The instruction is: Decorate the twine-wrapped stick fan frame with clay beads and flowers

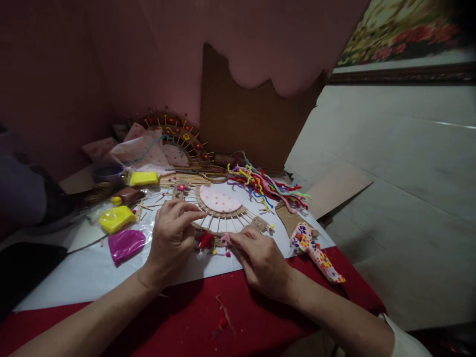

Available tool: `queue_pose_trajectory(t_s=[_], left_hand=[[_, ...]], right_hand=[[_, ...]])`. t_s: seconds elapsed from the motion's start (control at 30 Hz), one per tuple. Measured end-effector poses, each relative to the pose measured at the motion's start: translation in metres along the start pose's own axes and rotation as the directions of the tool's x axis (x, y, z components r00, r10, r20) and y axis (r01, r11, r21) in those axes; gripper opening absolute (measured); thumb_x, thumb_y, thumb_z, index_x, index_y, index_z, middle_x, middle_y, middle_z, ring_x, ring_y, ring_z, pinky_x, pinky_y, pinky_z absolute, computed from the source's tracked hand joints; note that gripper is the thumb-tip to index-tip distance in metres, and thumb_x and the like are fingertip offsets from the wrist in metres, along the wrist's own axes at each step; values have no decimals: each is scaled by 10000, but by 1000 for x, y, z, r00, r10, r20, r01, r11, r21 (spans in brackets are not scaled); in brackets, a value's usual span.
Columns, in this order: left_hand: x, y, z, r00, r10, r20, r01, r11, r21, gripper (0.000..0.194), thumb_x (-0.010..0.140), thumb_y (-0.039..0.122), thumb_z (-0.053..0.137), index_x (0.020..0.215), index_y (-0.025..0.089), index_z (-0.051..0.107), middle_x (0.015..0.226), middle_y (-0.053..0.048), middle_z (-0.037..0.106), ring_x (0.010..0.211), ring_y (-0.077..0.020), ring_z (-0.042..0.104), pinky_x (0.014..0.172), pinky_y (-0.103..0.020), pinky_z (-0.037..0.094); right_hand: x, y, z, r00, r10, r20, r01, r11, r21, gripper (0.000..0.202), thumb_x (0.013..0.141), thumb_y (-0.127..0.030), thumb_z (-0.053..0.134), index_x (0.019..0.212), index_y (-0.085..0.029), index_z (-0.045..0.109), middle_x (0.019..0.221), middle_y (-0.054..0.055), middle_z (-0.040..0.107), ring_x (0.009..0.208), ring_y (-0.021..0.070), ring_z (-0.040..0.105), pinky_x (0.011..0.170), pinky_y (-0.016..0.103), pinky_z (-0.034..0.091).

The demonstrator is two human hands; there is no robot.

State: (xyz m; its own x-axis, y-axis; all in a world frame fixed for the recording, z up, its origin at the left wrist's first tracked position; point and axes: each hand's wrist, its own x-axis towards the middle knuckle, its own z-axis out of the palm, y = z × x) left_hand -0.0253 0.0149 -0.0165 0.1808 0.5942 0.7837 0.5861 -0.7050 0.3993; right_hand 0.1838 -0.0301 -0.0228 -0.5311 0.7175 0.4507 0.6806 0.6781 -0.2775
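Note:
A half-round fan (225, 220) of cardboard and thin sticks lies on white paper, curved rim towards me. At its middle is a half circle of pink dotted fabric (220, 199). My left hand (171, 240) is closed at the fan's left side, fingers bent and index finger pointing across the sticks; its thumb is mostly hidden. With thumb and index finger pinched, my right hand (265, 262) holds a small pink fuzzy piece (225, 239) against the rim. Beside it on the rim sits a red fuzzy star (206, 241).
Colourful pipe cleaners (266, 183) lie behind right, near scissors (210, 174). Yellow clay (117, 219) and magenta clay (127, 245) packets are at left. A flower-patterned handle (316, 250) lies at right. A finished-looking fan (182, 131) and cardboard (253, 119) lean behind.

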Motion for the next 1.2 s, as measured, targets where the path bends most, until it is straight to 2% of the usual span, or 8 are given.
queue_pose_trajectory(t_s=[0.53, 0.9, 1.1, 1.2], left_hand=[[-1, 1, 1, 1000, -11, -10, 11, 1000, -17, 337, 709, -32, 462, 807, 216, 668, 817, -35, 654, 872, -225, 501, 783, -445, 426], [-1, 0, 1, 1000, -9, 24, 9, 1000, 22, 336, 718, -32, 455, 832, 199, 671, 842, -45, 655, 901, -233, 502, 804, -457, 428], [-1, 1, 1, 1000, -14, 8, 14, 1000, 10, 341, 703, -36, 452, 812, 206, 667, 831, -38, 653, 897, -233, 498, 797, -451, 430], [-1, 0, 0, 1000, 0, 12, 0, 1000, 18, 362, 689, -52, 446, 826, 202, 664, 839, -42, 650, 901, -232, 498, 800, -444, 429]], right_hand=[[0, 3, 5, 996, -85, 0, 85, 994, -62, 354, 817, -61, 465, 1157, -126, 539, 810, 102, 616, 801, 216, 542, 649, 315, 494], [0, 1, 9, 992, -126, -17, 124, 989, -78, 338, 787, -55, 483, 1115, -105, 550, 767, 104, 608, 827, 230, 550, 647, 317, 500], [1, 1, 9, 994, -112, -2, 111, 992, -65, 337, 796, -48, 460, 1116, -106, 546, 780, 109, 613, 814, 230, 547, 647, 325, 500], [1, 1, 7, 996, -67, -65, 66, 998, -12, 341, 829, -57, 444, 1158, -109, 519, 822, 112, 625, 801, 219, 548, 662, 325, 499]])
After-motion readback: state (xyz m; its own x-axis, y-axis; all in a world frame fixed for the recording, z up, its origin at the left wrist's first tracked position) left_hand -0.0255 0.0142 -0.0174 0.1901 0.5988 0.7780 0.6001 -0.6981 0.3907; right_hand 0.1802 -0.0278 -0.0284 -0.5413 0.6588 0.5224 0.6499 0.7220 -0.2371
